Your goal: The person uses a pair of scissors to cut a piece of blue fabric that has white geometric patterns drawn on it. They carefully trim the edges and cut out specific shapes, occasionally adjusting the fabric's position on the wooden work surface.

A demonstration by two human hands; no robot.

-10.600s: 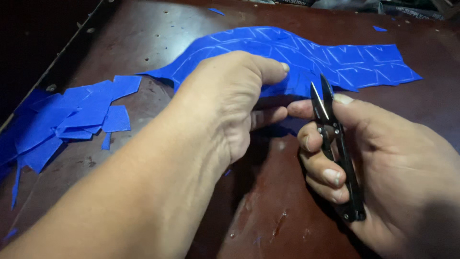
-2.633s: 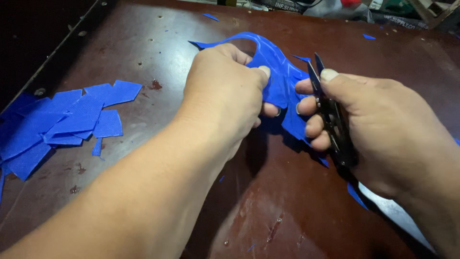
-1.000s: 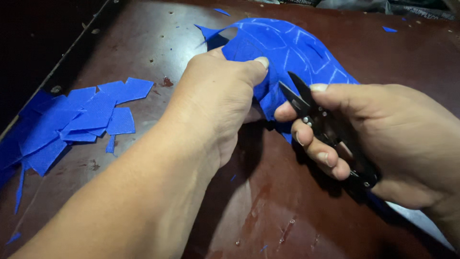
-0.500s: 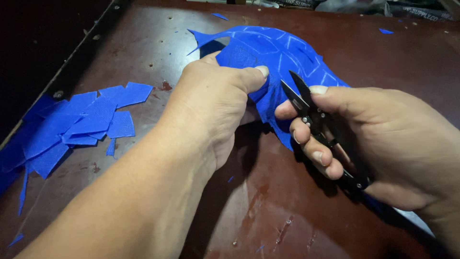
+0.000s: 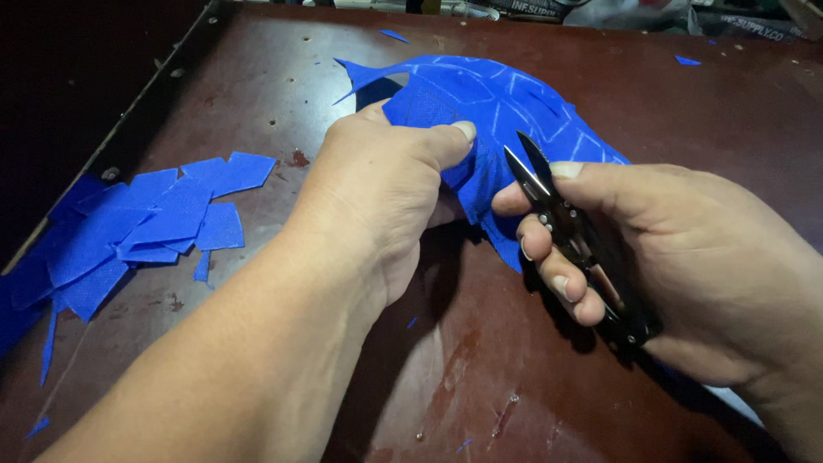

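Blue fabric gripped for trimming on a dark tabletop.

Cut scraps piled far left; left hand clamped on blue fabric, bunching its edge taut; right hand closed around black snips, blades parted just beside that edge.

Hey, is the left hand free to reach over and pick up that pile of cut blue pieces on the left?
Probably not right now. The path to the pile of blue pieces is open table, but the left hand is pinching the blue fabric sheet and would need to let go.
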